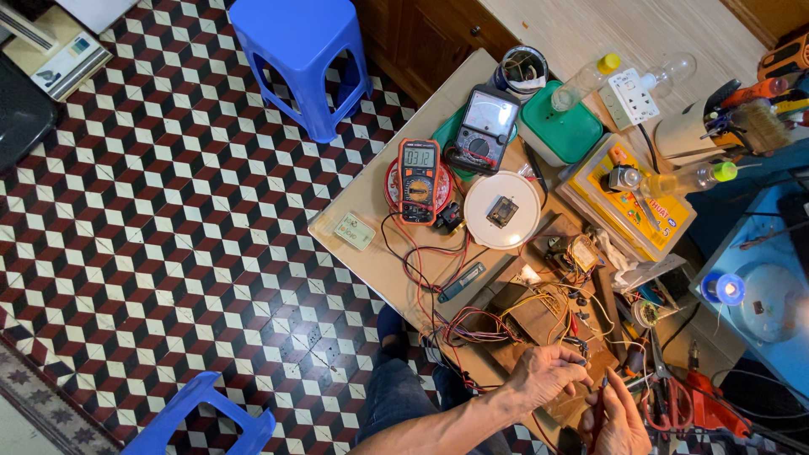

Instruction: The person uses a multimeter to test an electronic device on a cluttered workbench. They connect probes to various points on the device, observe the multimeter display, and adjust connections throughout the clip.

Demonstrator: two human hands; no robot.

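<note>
Left hand (548,375), right hand (619,421) at crowded table (371,198) edge, wires (472,324) between

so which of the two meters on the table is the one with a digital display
The orange-edged multimeter, lying on the red round tin. It shows lit digits on a small screen. The dark grey meter beside it has a needle dial instead.

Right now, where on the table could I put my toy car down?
Bare wood lies at the table's left edge, beside the orange multimeter and around the small card. Near the hands, tangled wires and tools crowd everything.
</note>
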